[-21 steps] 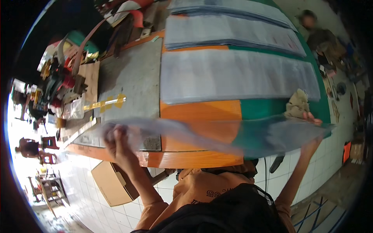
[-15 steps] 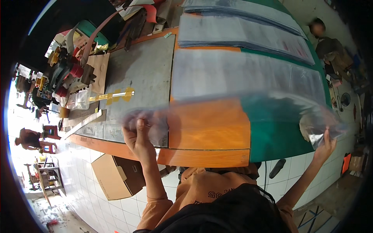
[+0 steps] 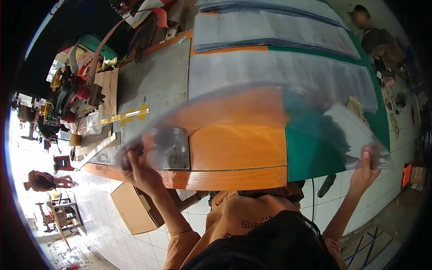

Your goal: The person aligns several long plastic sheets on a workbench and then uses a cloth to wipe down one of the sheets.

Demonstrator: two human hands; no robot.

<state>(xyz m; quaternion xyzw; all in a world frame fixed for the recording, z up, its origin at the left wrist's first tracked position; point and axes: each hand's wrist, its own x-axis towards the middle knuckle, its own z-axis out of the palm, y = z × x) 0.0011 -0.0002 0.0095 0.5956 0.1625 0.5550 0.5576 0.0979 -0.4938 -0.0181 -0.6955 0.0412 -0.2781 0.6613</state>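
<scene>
A long clear plastic sheet [image 3: 180, 116] is stretched between my two hands above the near edge of the table, bowed in an arch and partly blurred. My left hand [image 3: 143, 174] pinches its left end, thumb on top, over the grey plate's front corner. At the other end my right hand [image 3: 365, 173] grips the sheet beside the green surface [image 3: 310, 155], where the plastic catches a white glare. Beyond the held sheet lies a layer of similar clear sheets [image 3: 279, 67]. Two thicker stacks, a middle stack [image 3: 270, 32] and a far stack [image 3: 270, 9], lie behind it.
The table has an orange wooden part [image 3: 238, 150] and a grey plate [image 3: 157, 72] bearing a yellow-taped strip [image 3: 126, 116]. Equipment with red knobs [image 3: 82, 92] stands at left. Below sits a cardboard box [image 3: 135, 209]. One person [image 3: 382, 42] is at far right, another [image 3: 42, 180] at far left.
My left hand has moved left and slightly down, and my right hand slightly left. The sheet between them now arches higher. The view has shifted a little.
</scene>
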